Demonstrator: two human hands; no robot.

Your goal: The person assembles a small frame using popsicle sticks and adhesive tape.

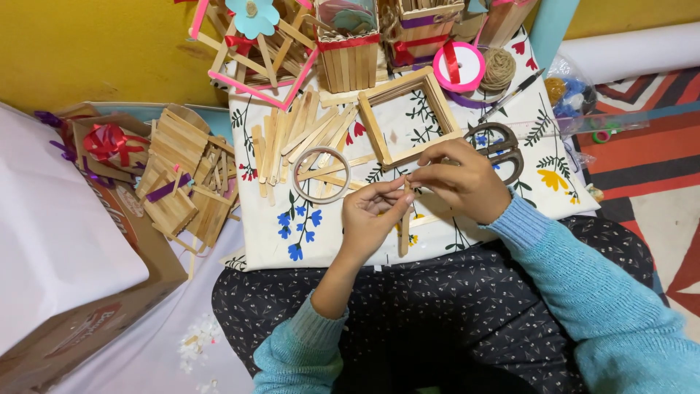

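Both hands frame centre: left hand [372,215] and right hand [461,179] pinching flat pale wooden craft stick [405,230] (hangs vertical over floral white cloth [292,237]). Square stick frame [408,117] just above; bare cloth lower left.

"What is on the flowered cloth [292,241]?"

"A square stick frame [405,117] near its far edge, a loose stick pile [299,142], a tape ring [321,174], and scissors [505,149]."

"And at the far right corner?"

"A pink ribbon roll [459,67] beside a twine ball [499,68]."
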